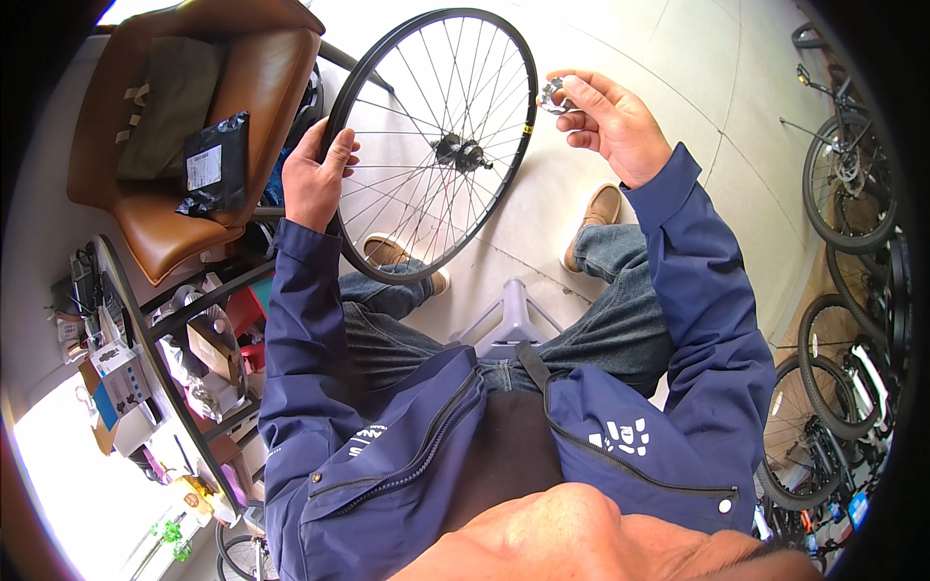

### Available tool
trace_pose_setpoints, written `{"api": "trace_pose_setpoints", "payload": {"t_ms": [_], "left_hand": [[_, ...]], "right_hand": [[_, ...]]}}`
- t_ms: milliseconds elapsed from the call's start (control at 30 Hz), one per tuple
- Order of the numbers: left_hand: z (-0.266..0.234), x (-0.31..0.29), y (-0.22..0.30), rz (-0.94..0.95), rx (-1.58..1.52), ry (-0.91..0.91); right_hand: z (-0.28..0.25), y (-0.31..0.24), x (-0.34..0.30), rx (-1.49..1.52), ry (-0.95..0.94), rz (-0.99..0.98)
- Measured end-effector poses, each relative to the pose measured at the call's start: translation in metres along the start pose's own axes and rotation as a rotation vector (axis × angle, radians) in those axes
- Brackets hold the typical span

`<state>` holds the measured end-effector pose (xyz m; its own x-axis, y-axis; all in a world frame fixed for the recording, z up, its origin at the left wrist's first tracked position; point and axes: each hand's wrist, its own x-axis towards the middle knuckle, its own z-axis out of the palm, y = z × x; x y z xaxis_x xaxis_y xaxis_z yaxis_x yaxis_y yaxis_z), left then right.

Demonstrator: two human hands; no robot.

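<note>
A black bicycle wheel (529,150) without a tyre stands tilted in front of me, with thin dark spokes and a black hub (460,153) at its middle. My left hand (318,179) is closed round the left side of its rim, thumb toward the spokes. Right of the wheel, my right hand (617,124) pinches a small round silver spoke wrench (553,96) with a notched edge between thumb and fingers. The wrench is close to the rim's right side but apart from it. The wheel's lower part is near my left shoe (389,250).
At the left, a brown chair (283,121) carries a black plastic parcel (215,165) and an olive bag (170,111). Below it is a cluttered black shelf (174,387). Several bicycles (848,184) line the right side. A grey-purple stool (513,315) shows between my legs.
</note>
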<state>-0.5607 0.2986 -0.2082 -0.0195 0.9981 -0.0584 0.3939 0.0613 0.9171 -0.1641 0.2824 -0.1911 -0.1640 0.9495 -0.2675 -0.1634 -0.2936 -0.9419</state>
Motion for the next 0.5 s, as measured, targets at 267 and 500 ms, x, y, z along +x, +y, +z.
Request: {"api": "trace_pose_setpoints", "payload": {"t_ms": [267,500], "left_hand": [[0.0007,0.0009,-0.0003,-0.009,-0.002,-0.002],[0.0028,-0.0005,0.0047,-0.043,-0.052,-0.011]], "right_hand": [[-0.0002,0.0,-0.0001,0.02,0.004,-0.016],[-0.0011,0.0011,0.001,-0.002,-0.002,-0.015]]}}
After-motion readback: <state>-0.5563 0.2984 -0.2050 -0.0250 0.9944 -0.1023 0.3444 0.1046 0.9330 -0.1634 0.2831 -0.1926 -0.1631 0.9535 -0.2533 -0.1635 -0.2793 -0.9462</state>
